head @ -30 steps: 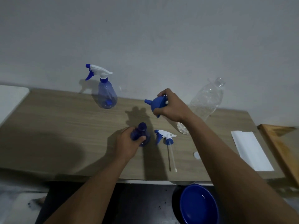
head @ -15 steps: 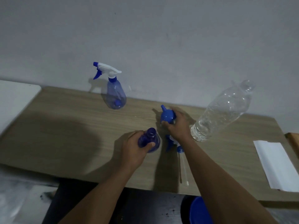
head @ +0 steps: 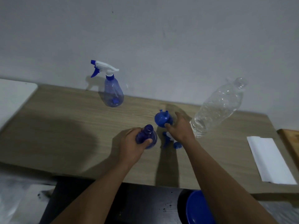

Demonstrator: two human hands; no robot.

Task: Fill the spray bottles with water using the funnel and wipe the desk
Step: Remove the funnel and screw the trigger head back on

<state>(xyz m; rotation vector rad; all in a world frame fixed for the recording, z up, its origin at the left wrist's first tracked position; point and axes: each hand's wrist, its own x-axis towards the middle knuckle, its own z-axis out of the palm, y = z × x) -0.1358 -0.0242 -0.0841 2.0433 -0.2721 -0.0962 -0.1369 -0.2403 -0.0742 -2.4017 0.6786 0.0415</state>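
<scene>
While both hands work near the middle of the table, the scene reads as follows:

Left hand [head: 131,147]: its grip is wrapped around the body of the uncapped blue spray bottle [head: 147,138], thumb across the front, holding it upright on the table [head: 64,126].

Uncapped blue spray bottle: open neck pointing up, standing near the table's centre, just left of the loose trigger sprayer.

Right hand [head: 179,126]: thumb and fingers pinch the rim of the blue funnel [head: 161,119]; the grip is closed on the funnel.

Blue funnel: on its side with the spout pointing away toward the wall, low over the table behind and to the right of the uncapped bottle; whether it touches the wood I cannot tell.

Trigger sprayer [head: 170,140]: lying on the table under the right wrist, partly hidden, blue collar showing.

Second spray bottle [head: 113,92]: upright at the far edge by the wall, white and blue trigger head screwed on, well apart from the hands.

Clear plastic water bottle [head: 218,107]: large, uncapped, just right of the right hand, looking tilted toward the wall.

White folded paper towel [head: 270,160]: flat on the right end of the table.

Blue basin [head: 197,209]: below the table's near edge, partly behind the right forearm.
</scene>
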